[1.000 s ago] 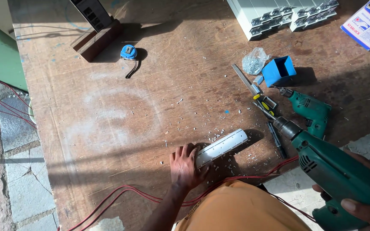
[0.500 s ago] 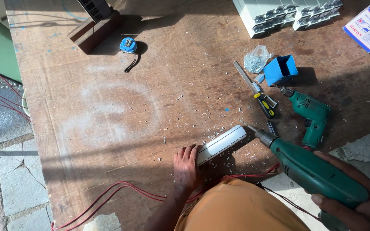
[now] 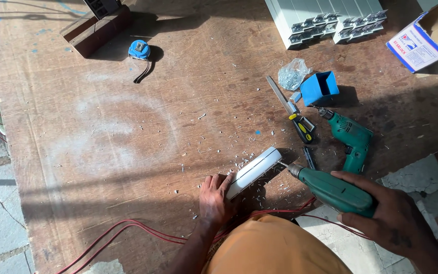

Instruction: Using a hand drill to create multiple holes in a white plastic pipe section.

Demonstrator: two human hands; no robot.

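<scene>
Tabletop [image 3: 128,152]: brown board, sunlit, lying under everything; pale shavings are scattering around the near middle.
Panels [image 3: 325,18]: white ribbed stack with metal clips, sitting at the far edge.
Box [image 3: 424,38]: open cardboard, resting at the far right corner.
Right hand [image 3: 386,215]: wrapping closed around the drill's grip, at the near right.
Drill [image 3: 330,187]: green, lying nearly level, its bit tip touching the profile's right end.
Spare drill [image 3: 351,137]: green too, lying on the tabletop just beyond the held one.
Left hand [image 3: 216,200]: fingers spread, pressing down on the profile's near end.
Profile [image 3: 254,171]: white strip, lying slantwise on the tabletop between the two hands.
Wood block [image 3: 95,28]: dark, sitting at the far left.
Cable [image 3: 128,233]: red wires trailing along the near edge.
Blue tub [image 3: 319,87]: open, standing beside a clear bag [image 3: 292,73] of screws.
Knife [image 3: 290,109]: yellow-handled, lying near the tub.
Tape measure [image 3: 139,49]: blue, lying right of the wood block.
</scene>
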